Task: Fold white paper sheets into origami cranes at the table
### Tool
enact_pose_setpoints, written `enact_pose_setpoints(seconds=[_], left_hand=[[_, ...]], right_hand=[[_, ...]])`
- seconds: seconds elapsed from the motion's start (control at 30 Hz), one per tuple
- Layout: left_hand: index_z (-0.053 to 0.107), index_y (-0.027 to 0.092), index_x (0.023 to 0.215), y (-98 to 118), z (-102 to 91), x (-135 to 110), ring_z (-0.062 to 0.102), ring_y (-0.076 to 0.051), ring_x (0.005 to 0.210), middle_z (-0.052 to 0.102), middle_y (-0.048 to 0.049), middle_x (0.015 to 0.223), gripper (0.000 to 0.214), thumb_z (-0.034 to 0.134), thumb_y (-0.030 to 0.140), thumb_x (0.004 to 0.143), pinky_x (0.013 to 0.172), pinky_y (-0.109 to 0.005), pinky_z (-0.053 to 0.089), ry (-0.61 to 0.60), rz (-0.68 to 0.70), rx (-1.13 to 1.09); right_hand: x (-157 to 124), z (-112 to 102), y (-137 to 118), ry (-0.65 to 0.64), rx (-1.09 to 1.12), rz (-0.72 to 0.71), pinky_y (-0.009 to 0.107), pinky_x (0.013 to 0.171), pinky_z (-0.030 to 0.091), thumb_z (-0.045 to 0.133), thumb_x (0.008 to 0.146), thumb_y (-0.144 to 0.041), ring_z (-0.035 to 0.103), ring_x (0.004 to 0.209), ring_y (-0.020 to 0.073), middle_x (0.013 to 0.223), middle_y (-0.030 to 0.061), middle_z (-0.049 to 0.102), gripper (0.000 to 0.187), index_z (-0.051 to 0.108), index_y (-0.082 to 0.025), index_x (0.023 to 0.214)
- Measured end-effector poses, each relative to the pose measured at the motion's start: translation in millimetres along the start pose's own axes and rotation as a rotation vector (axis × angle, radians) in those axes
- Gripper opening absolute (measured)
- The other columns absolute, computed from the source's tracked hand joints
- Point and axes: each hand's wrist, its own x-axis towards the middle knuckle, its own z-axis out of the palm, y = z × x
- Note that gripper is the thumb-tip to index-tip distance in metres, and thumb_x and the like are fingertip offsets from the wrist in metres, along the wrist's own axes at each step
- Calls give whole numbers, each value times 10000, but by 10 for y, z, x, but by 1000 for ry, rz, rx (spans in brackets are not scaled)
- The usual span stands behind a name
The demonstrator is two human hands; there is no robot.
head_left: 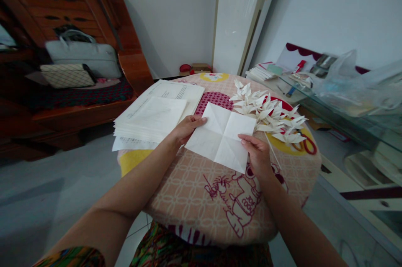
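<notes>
A white square sheet of paper [221,136] with crossed fold creases lies flat on a round table covered by a pink cartoon cloth [201,200]. My left hand [186,128] grips the sheet's left edge, fingers curled over it. My right hand [257,152] pinches the sheet's right edge near its lower corner. Beyond the sheet, a pile of several white folded paper flowers [270,114] lies on the cloth. A stack of white paper sheets [157,116] rests at the table's left side, just behind my left hand.
Red-handled scissors [304,145] lie under the folded flowers at the right. A glass table [339,112] with plastic bags and clutter stands to the right. A wooden bench with bags [75,60] sits at the left. A tall white air conditioner [235,20] stands behind.
</notes>
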Motion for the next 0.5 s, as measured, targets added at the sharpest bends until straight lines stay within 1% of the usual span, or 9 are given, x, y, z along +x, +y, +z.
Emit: enact_pose_setpoints(seconds=[0.1, 0.2, 0.37, 0.5], left_hand=[[691, 134, 725, 9, 22, -10, 644, -143, 501, 711, -32, 622, 297, 875, 353, 647, 534, -255, 554, 24, -7, -35], [692, 137, 750, 6, 32, -10, 650, -144, 514, 718, -37, 636, 253, 847, 329, 692, 553, -261, 563, 51, -16, -52], [693, 130, 754, 6, 38, -8, 659, -151, 531, 720, -52, 644, 207, 803, 305, 754, 570, -267, 570, 49, -11, -62], [690, 117, 736, 12, 57, -9, 656, -147, 518, 715, -49, 636, 180, 792, 263, 764, 549, -256, 562, 52, -18, -94]], right_hand=[[0, -1, 16, 2, 72, 41, 311, 630, 505, 756, 713, -316, 666, 710, 185, 815, 35, 774, 201, 806, -216, 880], [3, -6, 35, -8, 110, 68, 338, 669, 518, 769, 710, -316, 680, 737, 200, 848, 44, 781, 216, 802, -213, 898], [8, -9, 38, -15, 145, 86, 346, 707, 516, 779, 709, -311, 684, 781, 206, 856, 40, 781, 212, 801, -219, 898], [3, -6, 12, -8, 172, 130, 343, 700, 506, 799, 679, -319, 677, 764, 205, 836, 31, 779, 223, 804, -228, 882]])
